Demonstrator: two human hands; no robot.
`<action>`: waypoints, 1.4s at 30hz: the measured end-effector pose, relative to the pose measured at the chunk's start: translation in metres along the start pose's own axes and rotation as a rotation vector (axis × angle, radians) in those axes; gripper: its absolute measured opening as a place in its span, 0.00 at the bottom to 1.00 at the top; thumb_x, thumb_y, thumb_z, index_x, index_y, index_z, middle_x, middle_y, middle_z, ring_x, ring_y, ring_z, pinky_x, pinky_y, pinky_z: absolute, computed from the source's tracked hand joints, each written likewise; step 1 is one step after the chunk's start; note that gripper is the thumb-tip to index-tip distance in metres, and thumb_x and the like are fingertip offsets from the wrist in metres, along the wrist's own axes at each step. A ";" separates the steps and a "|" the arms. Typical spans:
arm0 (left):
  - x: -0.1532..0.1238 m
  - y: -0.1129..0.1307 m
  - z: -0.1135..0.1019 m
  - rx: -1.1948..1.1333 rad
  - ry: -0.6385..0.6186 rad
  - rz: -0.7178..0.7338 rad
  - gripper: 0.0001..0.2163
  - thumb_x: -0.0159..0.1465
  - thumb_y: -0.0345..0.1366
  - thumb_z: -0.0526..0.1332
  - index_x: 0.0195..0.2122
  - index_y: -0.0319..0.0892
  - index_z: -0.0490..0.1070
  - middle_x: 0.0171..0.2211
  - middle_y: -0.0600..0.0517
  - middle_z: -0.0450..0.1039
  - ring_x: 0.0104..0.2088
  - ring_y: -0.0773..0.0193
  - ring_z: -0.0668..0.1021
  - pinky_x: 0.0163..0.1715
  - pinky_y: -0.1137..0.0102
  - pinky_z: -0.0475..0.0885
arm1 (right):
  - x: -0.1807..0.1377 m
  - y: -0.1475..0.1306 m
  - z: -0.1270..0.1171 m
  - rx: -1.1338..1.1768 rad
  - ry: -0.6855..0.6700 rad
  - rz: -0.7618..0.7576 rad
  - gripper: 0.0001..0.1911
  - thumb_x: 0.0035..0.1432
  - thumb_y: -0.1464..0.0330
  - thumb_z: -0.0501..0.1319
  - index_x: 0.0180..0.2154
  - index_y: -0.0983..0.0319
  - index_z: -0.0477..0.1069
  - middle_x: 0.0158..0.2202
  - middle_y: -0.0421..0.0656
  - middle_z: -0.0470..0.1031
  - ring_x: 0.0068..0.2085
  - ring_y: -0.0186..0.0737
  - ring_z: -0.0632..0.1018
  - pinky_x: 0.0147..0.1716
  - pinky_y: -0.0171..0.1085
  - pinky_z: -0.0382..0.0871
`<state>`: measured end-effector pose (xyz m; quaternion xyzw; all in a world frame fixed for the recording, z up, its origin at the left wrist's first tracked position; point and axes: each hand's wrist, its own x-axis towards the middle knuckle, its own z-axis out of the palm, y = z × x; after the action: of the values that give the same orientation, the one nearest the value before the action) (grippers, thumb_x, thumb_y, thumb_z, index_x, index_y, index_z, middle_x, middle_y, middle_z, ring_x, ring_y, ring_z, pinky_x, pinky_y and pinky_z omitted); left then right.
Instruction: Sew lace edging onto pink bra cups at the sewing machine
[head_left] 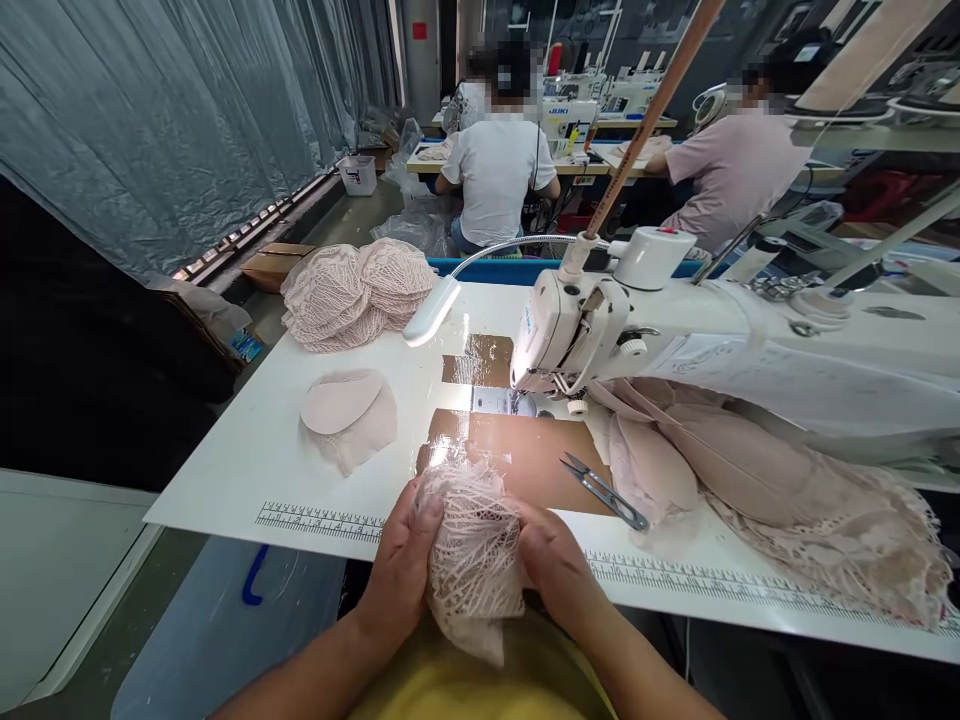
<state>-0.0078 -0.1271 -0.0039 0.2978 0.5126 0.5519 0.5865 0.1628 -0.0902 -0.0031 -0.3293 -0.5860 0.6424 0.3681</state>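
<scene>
- Pale pink lace, a gathered, stringy lace piece (476, 560), sits between the two hands at the near edge of the white table (225, 480).
- Left hand (401, 560) grasps it by its left edge, thumb laid over the front; the fingers behind are hidden.
- Right hand (551, 560) pinches the opposite edge, thumb bent against the cloth; its other fingertips cannot be made out.
- Long axis of the piece: roughly fore and aft, from a top over the brown sheet (536, 455) to a loose lower end hanging past the table edge, above yellow cloth (480, 685).
- Straight ahead of that top, and slightly to the right, lies the needle area of the sewing machine (566, 330), with the metal plate (493, 401) beside it; the lace is apart from both.
- Of the two hands, the right is nearer to the needle, and also to the thread snips (606, 492), which lie slantwise with blades pointing forward and left.
- Further left and ahead rest an oval pad with sheer fabric (349, 415) and, beyond it, a stack of lace pieces (356, 295); both are nearer to the left hand.
- Right of the snips, a heap of pink fabric (787, 480) spreads along the table.
</scene>
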 end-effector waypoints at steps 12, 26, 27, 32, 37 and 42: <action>-0.004 -0.003 -0.012 0.367 0.260 0.143 0.22 0.64 0.55 0.51 0.35 0.42 0.75 0.33 0.48 0.77 0.43 0.53 0.77 0.42 0.63 0.74 | 0.006 -0.002 0.003 0.139 0.252 0.142 0.18 0.50 0.58 0.68 0.22 0.62 0.65 0.23 0.37 0.66 0.27 0.33 0.65 0.28 0.32 0.62; 0.027 0.062 -0.025 0.818 -0.693 0.168 0.19 0.55 0.38 0.67 0.47 0.43 0.68 0.38 0.53 0.70 0.37 0.62 0.72 0.38 0.70 0.68 | 0.010 -0.028 0.007 -0.305 -0.014 -0.024 0.09 0.57 0.64 0.63 0.28 0.61 0.71 0.24 0.36 0.71 0.26 0.32 0.70 0.27 0.31 0.62; 0.028 0.060 -0.023 0.795 -0.683 0.145 0.14 0.56 0.37 0.66 0.42 0.42 0.69 0.34 0.55 0.68 0.33 0.65 0.70 0.33 0.73 0.66 | 0.010 -0.029 0.006 -0.325 -0.021 -0.053 0.08 0.60 0.65 0.61 0.30 0.60 0.72 0.27 0.37 0.74 0.28 0.33 0.72 0.29 0.31 0.64; 0.030 0.049 -0.019 0.618 -0.675 0.053 0.11 0.56 0.39 0.66 0.33 0.38 0.67 0.27 0.57 0.59 0.27 0.70 0.62 0.26 0.75 0.58 | 0.012 -0.027 0.001 -0.370 0.105 -0.147 0.07 0.60 0.67 0.60 0.30 0.60 0.74 0.34 0.42 0.77 0.37 0.38 0.77 0.37 0.34 0.69; 0.033 0.054 -0.014 0.522 -0.722 0.044 0.13 0.59 0.43 0.64 0.36 0.37 0.70 0.28 0.55 0.60 0.29 0.69 0.63 0.28 0.74 0.58 | 0.016 -0.027 0.001 -0.437 0.232 -0.182 0.08 0.56 0.69 0.63 0.24 0.61 0.71 0.28 0.41 0.77 0.32 0.38 0.78 0.32 0.34 0.69; 0.039 0.060 -0.007 0.562 -0.696 0.077 0.12 0.63 0.42 0.60 0.34 0.36 0.71 0.27 0.55 0.61 0.29 0.68 0.64 0.28 0.74 0.59 | 0.020 -0.031 0.001 -0.454 0.254 -0.192 0.09 0.54 0.70 0.63 0.22 0.61 0.69 0.26 0.40 0.76 0.28 0.35 0.76 0.27 0.32 0.67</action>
<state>-0.0404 -0.0792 0.0380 0.6324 0.4030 0.2797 0.5995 0.1543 -0.0718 0.0278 -0.4243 -0.6925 0.4104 0.4147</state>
